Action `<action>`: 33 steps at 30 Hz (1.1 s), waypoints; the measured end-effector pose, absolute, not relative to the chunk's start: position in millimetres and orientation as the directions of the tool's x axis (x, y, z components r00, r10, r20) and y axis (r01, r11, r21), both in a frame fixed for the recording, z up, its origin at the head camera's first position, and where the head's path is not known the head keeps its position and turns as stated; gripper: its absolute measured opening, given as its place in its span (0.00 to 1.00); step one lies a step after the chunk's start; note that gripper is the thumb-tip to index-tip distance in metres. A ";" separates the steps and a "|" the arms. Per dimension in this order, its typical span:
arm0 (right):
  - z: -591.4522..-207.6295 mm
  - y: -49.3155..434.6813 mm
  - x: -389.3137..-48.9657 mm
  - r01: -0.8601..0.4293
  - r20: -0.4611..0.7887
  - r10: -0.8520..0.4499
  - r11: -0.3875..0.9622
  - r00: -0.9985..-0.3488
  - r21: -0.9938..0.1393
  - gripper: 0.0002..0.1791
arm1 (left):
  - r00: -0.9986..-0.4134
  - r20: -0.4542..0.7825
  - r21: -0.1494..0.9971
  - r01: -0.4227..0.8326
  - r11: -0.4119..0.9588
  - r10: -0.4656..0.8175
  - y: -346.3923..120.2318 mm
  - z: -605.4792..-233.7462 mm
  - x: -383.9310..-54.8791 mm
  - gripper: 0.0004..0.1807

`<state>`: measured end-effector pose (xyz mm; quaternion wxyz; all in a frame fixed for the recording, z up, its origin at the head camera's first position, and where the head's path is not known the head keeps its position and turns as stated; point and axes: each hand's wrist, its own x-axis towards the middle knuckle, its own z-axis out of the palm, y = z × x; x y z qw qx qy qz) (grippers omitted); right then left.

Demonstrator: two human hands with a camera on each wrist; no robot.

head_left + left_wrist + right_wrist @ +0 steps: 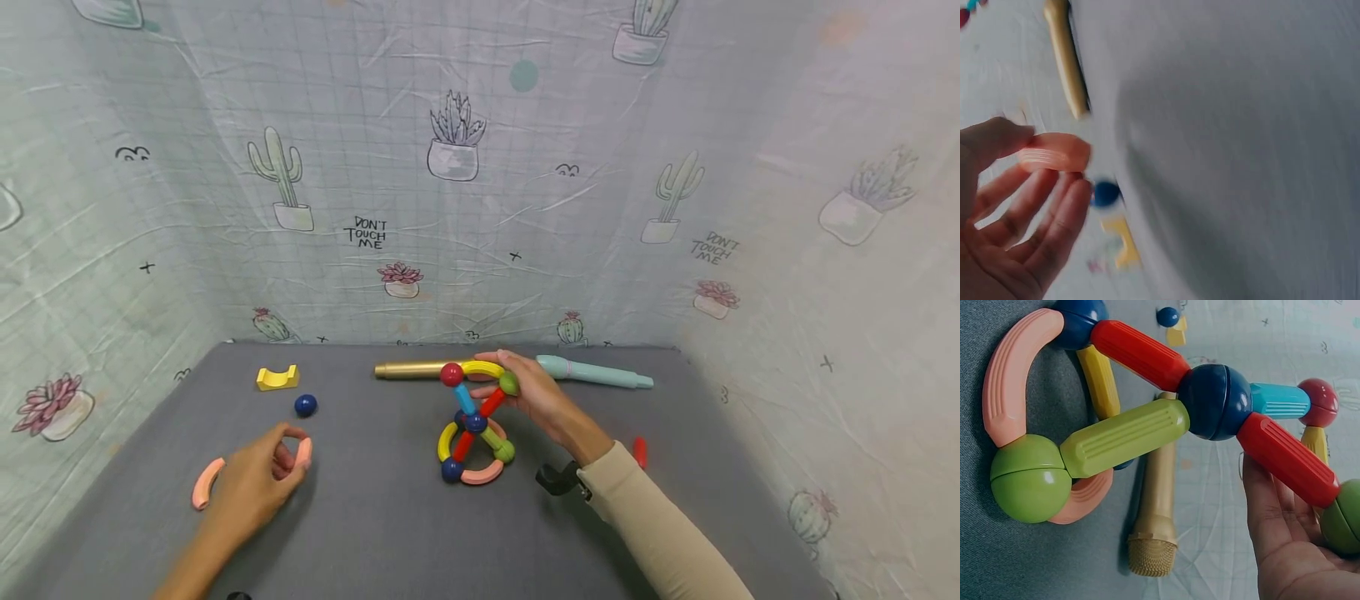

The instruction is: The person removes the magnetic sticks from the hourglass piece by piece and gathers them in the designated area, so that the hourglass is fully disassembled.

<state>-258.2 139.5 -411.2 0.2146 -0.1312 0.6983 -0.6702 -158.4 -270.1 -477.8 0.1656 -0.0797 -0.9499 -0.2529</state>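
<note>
In the head view, my left hand [255, 475] pinches a pink curved rod [303, 452] between thumb and fingers, just above the grey table. The left wrist view shows the same rod [1057, 152] with its ribbed side. Toward the middle stands a ball-and-rod magnetic structure [476, 423]: a ring of curved rods and balls below, straight rods meeting at a dark blue ball [1215, 402], more pieces above. My right hand [536, 392] holds its upper part near the yellow curved rod [482, 367] and the upper green ball [509, 383]. Some of the right fingers are hidden behind the rods.
Left of the structure are a dark blue ball [305, 406], a yellow notched block [277, 378] and another pink curved rod [207, 483]. Behind it lie a gold microphone [408, 369] and a mint-green one [600, 374]. A red rod [640, 452] lies beyond the right forearm.
</note>
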 end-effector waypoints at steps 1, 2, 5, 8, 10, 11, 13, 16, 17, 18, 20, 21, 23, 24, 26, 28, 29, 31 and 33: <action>-411.5 139.2 -258.0 0.101 -0.121 -0.467 0.067 -0.876 -0.993 0.30 | -0.938 0.340 0.427 0.222 0.877 0.071 -278.0 -478.9 -157.7 0.19; -411.8 139.0 -257.9 0.096 -0.117 -0.466 0.069 -0.877 -0.993 0.30 | -0.945 0.317 0.399 0.206 0.894 0.076 -285.6 -479.7 -156.8 0.18; -412.8 138.1 -257.8 0.091 -0.115 -0.452 0.075 -0.885 -0.993 0.29 | -0.963 0.255 0.329 0.172 0.929 0.088 -304.7 -483.0 -154.4 0.13; -413.9 136.6 -258.1 0.089 -0.120 -0.428 0.091 -0.896 -0.992 0.27 | -0.977 0.195 0.286 0.142 0.948 0.088 -318.2 -485.2 -151.1 0.08; -414.6 135.1 -258.4 0.084 -0.123 -0.403 0.112 -0.907 -0.990 0.25 | -0.983 0.168 0.252 0.121 0.960 0.080 -323.5 -485.4 -149.9 0.07; -414.7 134.5 -258.3 0.078 -0.120 -0.393 0.122 -0.912 -0.989 0.24 | -0.984 0.161 0.241 0.113 0.964 0.076 -325.2 -485.5 -149.6 0.07; -414.2 132.8 -257.9 0.059 -0.111 -0.376 0.147 -0.920 -0.987 0.23 | -0.983 0.171 0.229 0.110 0.967 0.071 -325.0 -483.8 -149.6 0.10; -413.2 130.7 -257.1 0.024 -0.090 -0.352 0.190 -0.932 -0.982 0.20 | -0.970 0.232 0.241 0.135 0.961 0.078 -312.7 -477.3 -151.8 0.15; -413.3 130.0 -257.2 0.010 -0.080 -0.344 0.201 -0.935 -0.980 0.20 | -0.962 0.260 0.252 0.154 0.956 0.086 -305.6 -474.2 -153.2 0.17; -413.7 129.1 -257.6 -0.003 -0.070 -0.335 0.211 -0.940 -0.977 0.19 | -0.953 0.287 0.270 0.172 0.947 0.092 -296.6 -470.0 -154.7 0.18; -414.3 127.6 -258.3 -0.022 -0.051 -0.315 0.223 -0.948 -0.974 0.18 | -0.934 0.340 0.301 0.218 0.928 0.109 -276.7 -462.1 -159.2 0.19; -414.5 126.7 -258.6 -0.028 -0.042 -0.305 0.222 -0.951 -0.975 0.17 | -0.925 0.362 0.315 0.240 0.918 0.117 -266.2 -458.1 -161.7 0.18; -415.0 124.4 -259.1 -0.039 -0.025 -0.287 0.212 -0.958 -0.977 0.16 | -0.910 0.392 0.336 0.280 0.899 0.137 -245.6 -449.7 -167.6 0.18; -414.8 123.1 -258.9 -0.039 -0.021 -0.277 0.208 -0.961 -0.977 0.15 | -0.903 0.405 0.346 0.299 0.889 0.146 -235.2 -445.7 -170.5 0.18; -414.2 120.6 -258.2 -0.040 -0.013 -0.260 0.198 -0.966 -0.979 0.14 | -0.897 0.412 0.369 0.325 0.871 0.160 -214.5 -438.6 -177.0 0.19; -414.3 118.4 -257.7 -0.043 -0.007 -0.244 0.197 -0.970 -0.979 0.13 | -0.895 0.409 0.399 0.350 0.847 0.177 -194.1 -432.1 -184.1 0.20; -414.4 117.4 -257.5 -0.046 -0.003 -0.236 0.201 -0.972 -0.979 0.13 | -0.893 0.410 0.410 0.364 0.836 0.188 -184.3 -429.5 -187.9 0.22; -414.7 116.1 -257.2 -0.050 0.002 -0.225 0.206 -0.974 -0.977 0.12 | -0.887 0.411 0.433 0.394 0.810 0.211 -165.7 -425.2 -196.0 0.25; -415.3 115.2 -257.4 -0.056 0.008 -0.219 0.211 -0.976 -0.976 0.12 | -0.875 0.420 0.446 0.431 0.785 0.242 -149.1 -421.5 -204.6 0.28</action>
